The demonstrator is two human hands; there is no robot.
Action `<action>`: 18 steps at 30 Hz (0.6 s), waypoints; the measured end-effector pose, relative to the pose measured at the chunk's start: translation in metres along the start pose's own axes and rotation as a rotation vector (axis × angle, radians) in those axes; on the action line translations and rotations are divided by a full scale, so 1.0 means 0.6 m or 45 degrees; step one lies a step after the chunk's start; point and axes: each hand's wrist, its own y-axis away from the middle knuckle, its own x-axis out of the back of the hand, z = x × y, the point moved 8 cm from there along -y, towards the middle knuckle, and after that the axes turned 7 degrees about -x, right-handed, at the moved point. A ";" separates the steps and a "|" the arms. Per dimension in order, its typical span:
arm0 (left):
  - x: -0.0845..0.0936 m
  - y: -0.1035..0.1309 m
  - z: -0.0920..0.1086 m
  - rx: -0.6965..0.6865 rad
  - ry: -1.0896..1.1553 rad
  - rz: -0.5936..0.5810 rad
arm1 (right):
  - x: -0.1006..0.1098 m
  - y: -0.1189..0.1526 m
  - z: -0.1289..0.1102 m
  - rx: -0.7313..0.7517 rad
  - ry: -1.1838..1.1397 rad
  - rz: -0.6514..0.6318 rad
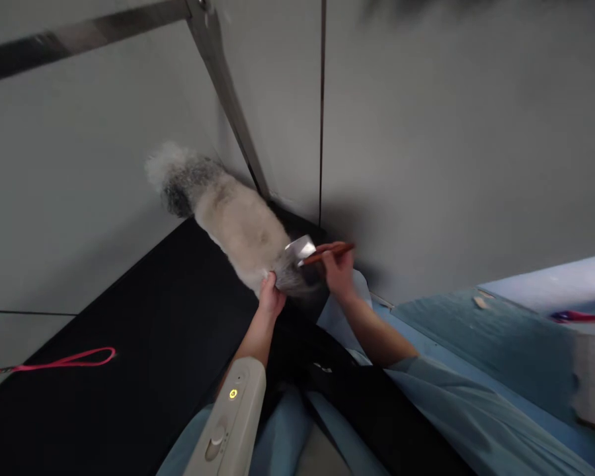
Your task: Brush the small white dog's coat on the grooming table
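Nearest the camera, at the lower edge, a beige device [231, 423] with a lit yellow button covers part of the left forearm, beside the blue clothing [441, 403]. Beyond it, the left hand [272, 299] holds the dog [242, 228] at the near side of its grey-furred end; the thumb lies up against the pale coat and the other fingers curl in below, their tips hidden in the fur. To the right, the right hand [339, 270] is closed round the wooden handle of a brush [303, 249], the handle passing between thumb and fingers and its end jutting out past them. The brush's bright head points left from the fingers, over the grey fur; whether it touches is too blurred to tell. The dog's cream body slants away up and left from both hands, over the black table [143, 324], its fluffy white and grey end farthest from the fingers. A pink strap [86, 358] lies looped well left of the hands. Behind the dog, a metal post [228, 99] slants in front of grey panels [426, 132].
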 end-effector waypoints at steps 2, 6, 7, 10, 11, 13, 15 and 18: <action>0.006 0.001 0.010 -0.056 -0.010 0.028 | 0.015 -0.006 0.024 -0.130 -0.068 -0.010; 0.032 0.001 0.037 -0.128 -0.127 0.132 | 0.133 -0.031 0.032 -0.187 -0.149 0.361; 0.039 0.001 0.037 -0.082 -0.185 0.143 | 0.154 -0.035 0.027 -0.187 -0.158 0.360; 0.056 0.000 0.035 0.055 -0.312 0.167 | 0.119 -0.026 0.012 -0.263 -0.186 -0.159; 0.060 -0.001 0.036 0.079 -0.327 0.172 | 0.080 -0.007 0.005 -0.280 -0.181 -0.436; 0.062 -0.004 0.038 0.113 -0.331 0.147 | -0.006 0.043 -0.009 -0.226 -0.100 -0.856; 0.057 -0.010 0.041 0.161 -0.290 0.058 | -0.076 0.078 -0.011 -0.060 0.126 -0.962; 0.048 -0.019 0.049 0.245 -0.160 -0.100 | -0.140 0.120 0.028 0.155 0.699 -0.954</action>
